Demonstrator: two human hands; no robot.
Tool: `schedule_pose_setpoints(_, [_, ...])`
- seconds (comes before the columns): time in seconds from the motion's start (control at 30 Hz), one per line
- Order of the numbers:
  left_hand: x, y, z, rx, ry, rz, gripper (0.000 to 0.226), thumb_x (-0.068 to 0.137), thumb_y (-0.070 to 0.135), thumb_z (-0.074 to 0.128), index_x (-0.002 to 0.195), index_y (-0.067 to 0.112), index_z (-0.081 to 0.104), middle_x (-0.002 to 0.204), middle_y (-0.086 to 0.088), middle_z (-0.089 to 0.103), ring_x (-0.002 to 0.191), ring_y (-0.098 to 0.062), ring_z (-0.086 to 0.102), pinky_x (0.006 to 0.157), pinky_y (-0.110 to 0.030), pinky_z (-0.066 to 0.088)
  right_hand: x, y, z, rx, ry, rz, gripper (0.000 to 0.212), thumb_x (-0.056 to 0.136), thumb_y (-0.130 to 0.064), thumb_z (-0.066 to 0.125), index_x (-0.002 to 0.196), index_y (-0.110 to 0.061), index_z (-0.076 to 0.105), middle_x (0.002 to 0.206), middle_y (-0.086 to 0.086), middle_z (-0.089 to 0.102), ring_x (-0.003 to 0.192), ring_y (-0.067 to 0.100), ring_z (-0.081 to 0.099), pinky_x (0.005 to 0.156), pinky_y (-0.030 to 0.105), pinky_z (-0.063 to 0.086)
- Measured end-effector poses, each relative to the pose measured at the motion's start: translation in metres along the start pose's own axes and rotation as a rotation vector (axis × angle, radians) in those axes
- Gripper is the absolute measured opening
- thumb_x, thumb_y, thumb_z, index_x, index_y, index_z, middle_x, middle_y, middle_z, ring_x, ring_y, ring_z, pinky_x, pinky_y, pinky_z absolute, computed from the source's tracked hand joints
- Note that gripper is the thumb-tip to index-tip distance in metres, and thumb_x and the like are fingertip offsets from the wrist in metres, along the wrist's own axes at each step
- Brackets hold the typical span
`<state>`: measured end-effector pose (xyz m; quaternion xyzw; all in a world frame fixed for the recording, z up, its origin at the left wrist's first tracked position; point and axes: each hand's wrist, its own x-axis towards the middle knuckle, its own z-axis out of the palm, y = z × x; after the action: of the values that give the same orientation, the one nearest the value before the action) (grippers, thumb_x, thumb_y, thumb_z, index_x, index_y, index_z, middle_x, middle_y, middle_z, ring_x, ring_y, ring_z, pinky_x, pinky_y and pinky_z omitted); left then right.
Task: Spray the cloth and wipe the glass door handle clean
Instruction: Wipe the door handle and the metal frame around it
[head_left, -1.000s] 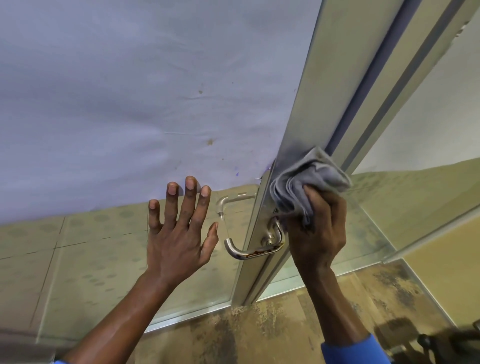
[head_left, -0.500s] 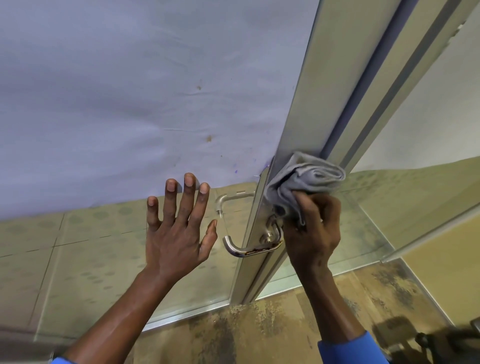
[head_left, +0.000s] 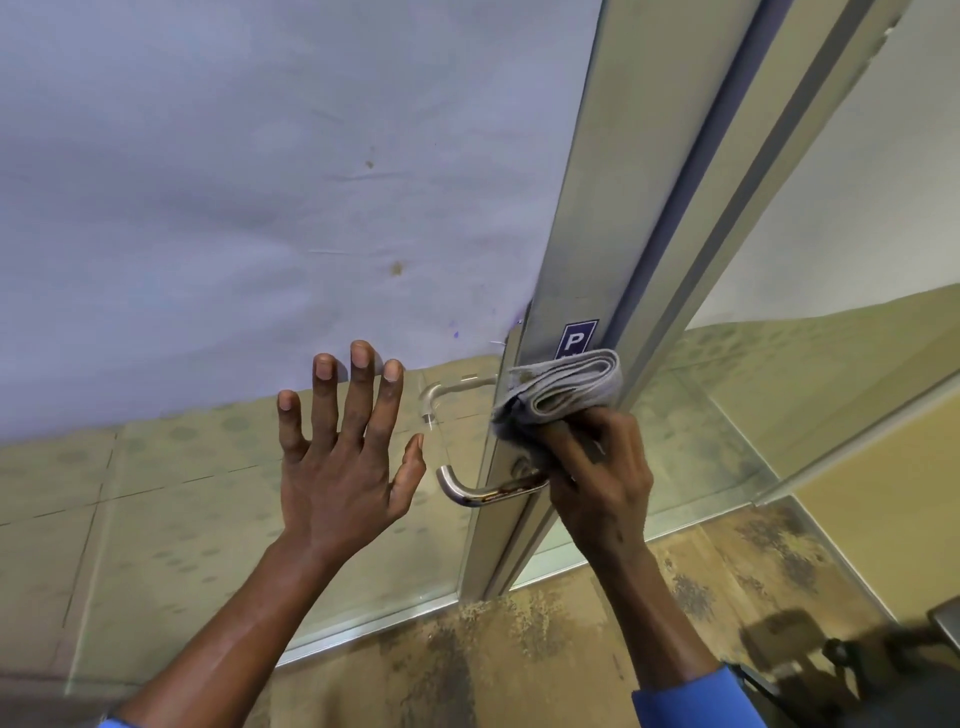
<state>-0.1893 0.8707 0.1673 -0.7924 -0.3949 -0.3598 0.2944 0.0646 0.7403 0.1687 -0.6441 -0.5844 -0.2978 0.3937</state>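
A curved metal door handle (head_left: 483, 492) sticks out from the aluminium frame (head_left: 597, 218) of the glass door (head_left: 218, 197), with rusty marks on its lower bar. My right hand (head_left: 597, 478) grips a folded grey cloth (head_left: 563, 392) and presses it against the frame just above the handle's base, which the hand partly hides. My left hand (head_left: 345, 457) lies flat on the glass left of the handle, fingers spread, holding nothing. A second handle (head_left: 441, 397) shows through the glass on the far side.
A small blue sticker with a white P (head_left: 575, 340) sits on the frame above the cloth. A stained brown floor (head_left: 519, 649) runs below. A dark blurred object (head_left: 883, 660) lies at the bottom right. A second glass panel (head_left: 831, 322) stands to the right.
My right hand has slid the cloth down the frame toward the handle, uncovering the blue P sticker. My left hand has stayed flat on the glass.
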Motion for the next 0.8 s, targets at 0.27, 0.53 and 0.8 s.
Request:
schedule_pose_setpoints(0.27, [0.001, 0.0, -0.002, -0.01, -0.006, -0.003, 0.113, 0.102, 0.055, 0.064, 0.184, 0.015, -0.003, 0.192, -0.01, -0.017, 0.178, -0.032, -0.022, 0.141, -0.051, -0.021, 0.067, -0.006, -0.02, 0.14, 0.312, 0.109, 0.04, 0.09, -0.018, 0.092, 0.126, -0.015, 0.075, 0.109, 0.012, 0.06, 0.1, 0.016, 0.059, 0.09, 0.017, 0.049])
schedule_pose_setpoints(0.53, [0.002, 0.001, -0.005, -0.017, -0.008, -0.001, 0.116, 0.1, 0.054, 0.067, 0.184, 0.015, -0.004, 0.192, -0.01, -0.018, 0.178, -0.032, -0.023, 0.141, -0.051, -0.021, 0.025, -0.019, -0.003, 0.155, 0.036, 0.038, 0.02, 0.094, -0.016, 0.086, 0.114, -0.017, 0.084, 0.107, 0.015, 0.065, 0.092, 0.032, 0.068, 0.078, 0.027, 0.055])
schedule_pose_setpoints(0.8, [0.003, 0.002, -0.006, -0.015, -0.007, 0.0, 0.117, 0.1, 0.054, 0.067, 0.184, 0.015, -0.005, 0.192, -0.009, -0.02, 0.178, -0.032, -0.023, 0.141, -0.051, -0.021, 0.041, -0.006, -0.012, 0.111, 0.229, 0.155, 0.03, 0.098, -0.025, 0.083, 0.124, -0.016, 0.07, 0.112, 0.009, 0.057, 0.1, 0.025, 0.06, 0.085, 0.019, 0.05])
